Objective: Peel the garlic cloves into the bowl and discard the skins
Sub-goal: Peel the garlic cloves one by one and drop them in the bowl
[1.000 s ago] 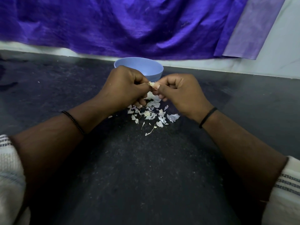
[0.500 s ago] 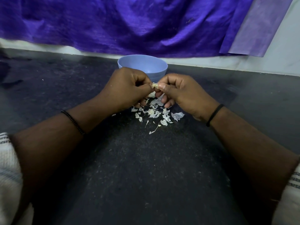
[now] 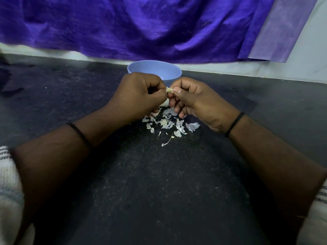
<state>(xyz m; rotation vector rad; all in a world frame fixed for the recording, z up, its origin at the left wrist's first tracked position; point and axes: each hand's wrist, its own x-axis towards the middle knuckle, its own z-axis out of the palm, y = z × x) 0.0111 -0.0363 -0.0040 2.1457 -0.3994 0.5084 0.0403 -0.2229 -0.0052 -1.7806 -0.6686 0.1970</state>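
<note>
Pinching garlic clove (image 3: 169,90) btwn both hands' fingers (image 3: 177,91), axis unclear.

No writing, label, brand, number or sign can be read anywhere in the view

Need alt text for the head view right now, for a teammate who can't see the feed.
Two hands, the left hand and the right hand, pinch a small garlic clove between their fingertips above a dark countertop. A pile of papery white skins lies beneath them, and a blue bowl stands just behind, in front of a purple cloth.
</note>
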